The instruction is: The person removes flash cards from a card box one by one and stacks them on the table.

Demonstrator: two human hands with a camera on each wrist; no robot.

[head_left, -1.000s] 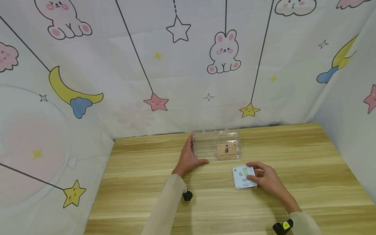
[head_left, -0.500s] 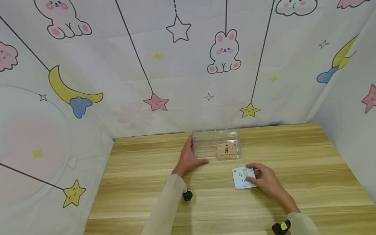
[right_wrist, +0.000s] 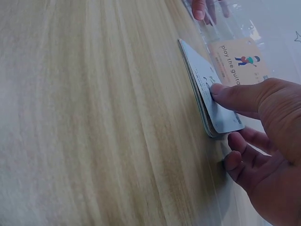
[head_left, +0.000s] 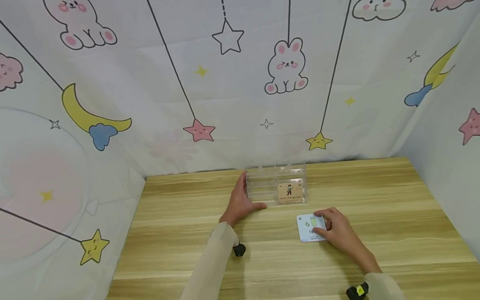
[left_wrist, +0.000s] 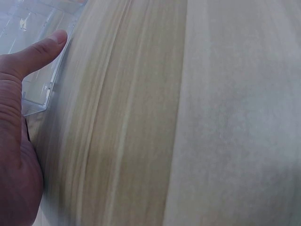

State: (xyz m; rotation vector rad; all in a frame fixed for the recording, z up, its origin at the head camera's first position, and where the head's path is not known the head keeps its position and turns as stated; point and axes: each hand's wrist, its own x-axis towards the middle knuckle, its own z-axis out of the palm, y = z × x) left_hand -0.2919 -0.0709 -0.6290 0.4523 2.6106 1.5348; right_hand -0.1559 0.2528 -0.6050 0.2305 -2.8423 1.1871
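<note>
A clear plastic card box (head_left: 261,197) with two compartments stands at the back of the table. My left hand (head_left: 241,202) grips its left front corner, fingers along the side and thumb across the front edge; in the left wrist view the thumb (left_wrist: 44,51) overlaps the edge. A tan card (head_left: 290,193) reading "play the guitar" is in the right compartment. In front of the box, my right hand (head_left: 341,228) pinches a stack of light blue cards (head_left: 306,231), the top one showing a green drink. In the right wrist view, the thumb presses on the stack (right_wrist: 225,117), tilted up, its edges slightly fanned.
The wood-grain table (head_left: 180,245) ends at a white fabric backdrop (head_left: 237,99) printed with rabbits and stars, right behind the box. Similar fabric closes off the left and right sides. A small black wrist camera (head_left: 358,293) sits at the right sleeve.
The right hand has shifted slightly left, its thumb further over the top card, and the stack's edges look more even. My left hand and the box have stayed put.
</note>
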